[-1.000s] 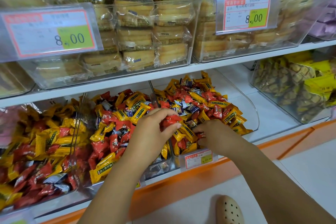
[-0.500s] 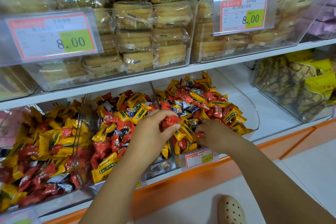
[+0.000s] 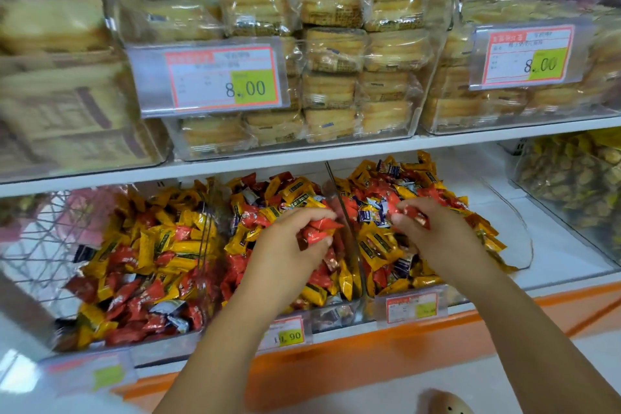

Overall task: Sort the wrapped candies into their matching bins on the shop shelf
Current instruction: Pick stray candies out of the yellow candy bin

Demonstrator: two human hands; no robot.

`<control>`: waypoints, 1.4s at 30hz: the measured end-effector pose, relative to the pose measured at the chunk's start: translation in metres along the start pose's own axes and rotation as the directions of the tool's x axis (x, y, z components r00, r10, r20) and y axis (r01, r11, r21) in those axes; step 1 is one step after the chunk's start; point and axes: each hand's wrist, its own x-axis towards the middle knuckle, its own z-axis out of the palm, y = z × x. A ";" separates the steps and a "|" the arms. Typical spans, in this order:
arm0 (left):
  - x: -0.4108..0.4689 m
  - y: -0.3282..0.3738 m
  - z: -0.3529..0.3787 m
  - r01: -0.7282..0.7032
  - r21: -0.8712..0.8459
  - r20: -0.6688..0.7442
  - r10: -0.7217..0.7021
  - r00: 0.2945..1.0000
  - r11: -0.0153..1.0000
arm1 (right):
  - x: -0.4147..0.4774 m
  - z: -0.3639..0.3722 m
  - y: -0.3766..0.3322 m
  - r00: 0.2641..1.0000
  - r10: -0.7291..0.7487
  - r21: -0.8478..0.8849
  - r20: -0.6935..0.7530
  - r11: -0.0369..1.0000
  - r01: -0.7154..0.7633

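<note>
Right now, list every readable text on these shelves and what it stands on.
"8.00": left upper price tag.
"8.00": right upper price tag.
".90", first digits blurred: lower middle tag.
Too blurred: lower right tag, tags' small print, candy wrappers.

candies red, yellow, some blue-white; shelf edge orange; price tags red-bordered.

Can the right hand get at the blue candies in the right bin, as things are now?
Probably yes: the blue candies lie on top, uncovered, just beside the right hand, though it pinches a red candy and may need to drop that first.
</note>
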 end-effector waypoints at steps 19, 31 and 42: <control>-0.036 -0.104 -0.180 0.274 0.194 -0.446 -0.164 0.880 0.942 | 0.030 0.191 -0.179 0.803 -0.387 0.306 0.454 0.914 0.267; -0.003 -0.014 -0.028 -0.076 0.275 0.007 0.077 0.997 0.958 | -0.015 0.033 -0.027 0.992 -0.123 0.013 0.031 0.992 0.122; 0.045 0.035 0.089 -0.354 0.533 0.144 0.330 0.933 0.769 | 0.019 -0.049 0.071 0.995 0.077 -0.138 -0.060 0.987 -0.085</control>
